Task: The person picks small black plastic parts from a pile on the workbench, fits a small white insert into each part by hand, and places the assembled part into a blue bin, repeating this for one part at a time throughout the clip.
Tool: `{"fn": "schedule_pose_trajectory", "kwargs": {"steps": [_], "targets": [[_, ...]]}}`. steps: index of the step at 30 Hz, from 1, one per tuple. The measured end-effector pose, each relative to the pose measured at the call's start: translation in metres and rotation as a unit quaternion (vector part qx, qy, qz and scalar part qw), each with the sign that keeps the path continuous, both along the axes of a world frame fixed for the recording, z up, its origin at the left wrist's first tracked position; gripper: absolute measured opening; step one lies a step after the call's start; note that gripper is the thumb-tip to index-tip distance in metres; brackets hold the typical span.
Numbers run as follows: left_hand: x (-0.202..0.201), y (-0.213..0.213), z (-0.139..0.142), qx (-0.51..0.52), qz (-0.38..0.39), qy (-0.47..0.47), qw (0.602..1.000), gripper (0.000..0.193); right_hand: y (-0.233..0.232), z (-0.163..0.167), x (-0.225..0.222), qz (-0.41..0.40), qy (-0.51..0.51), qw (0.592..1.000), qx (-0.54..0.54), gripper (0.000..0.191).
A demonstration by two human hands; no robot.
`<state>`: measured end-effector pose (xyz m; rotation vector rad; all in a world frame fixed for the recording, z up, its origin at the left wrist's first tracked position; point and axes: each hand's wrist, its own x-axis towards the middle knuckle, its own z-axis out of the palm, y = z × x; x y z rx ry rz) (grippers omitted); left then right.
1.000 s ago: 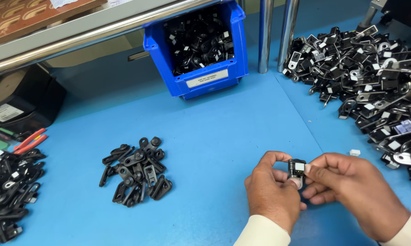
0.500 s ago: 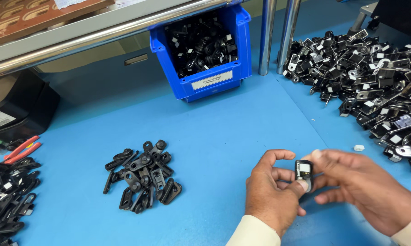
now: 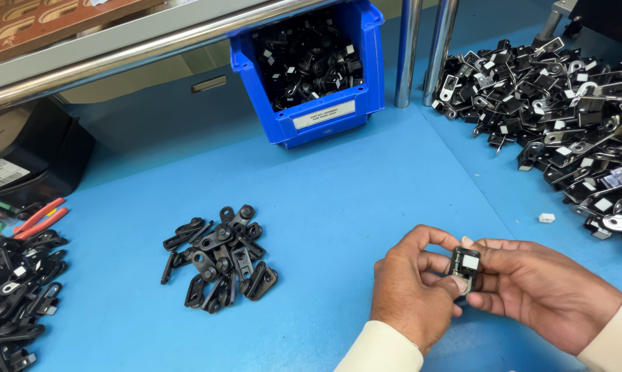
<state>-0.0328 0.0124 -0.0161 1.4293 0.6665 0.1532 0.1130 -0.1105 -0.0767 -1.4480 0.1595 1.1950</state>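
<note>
My left hand and my right hand meet low at the right of the blue table. Together they pinch a small black part with a white square sticker, held upright between thumbs and fingertips. A little pile of flat black links lies on the table to the left of my hands, apart from them. The cream sleeve cuffs of both arms show at the bottom edge.
A blue bin of black parts stands at the back centre. A big heap of black and metal parts fills the right. Another black pile and red-handled pliers lie at left. Two metal posts rise behind. A small white chip lies loose.
Both hands have drifted slightly right and down with the small part, and the fingers have shifted around it. The view has tilted a little; the piles stay put.
</note>
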Motion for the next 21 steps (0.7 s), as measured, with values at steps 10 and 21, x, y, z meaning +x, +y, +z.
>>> {"fn": "schedule_pose_trajectory", "kwargs": {"steps": [10, 21], "targets": [[0.014, -0.001, -0.005, -0.088, 0.085, -0.002, 0.993, 0.040, -0.013, 0.009, -0.012, -0.021, -0.048, 0.998, -0.023, 0.040], [0.020, -0.008, 0.001, -0.025, 0.155, 0.051, 0.986, 0.035, -0.011, -0.015, -0.037, 0.045, -0.542, 0.835, -0.082, 0.023]]}}
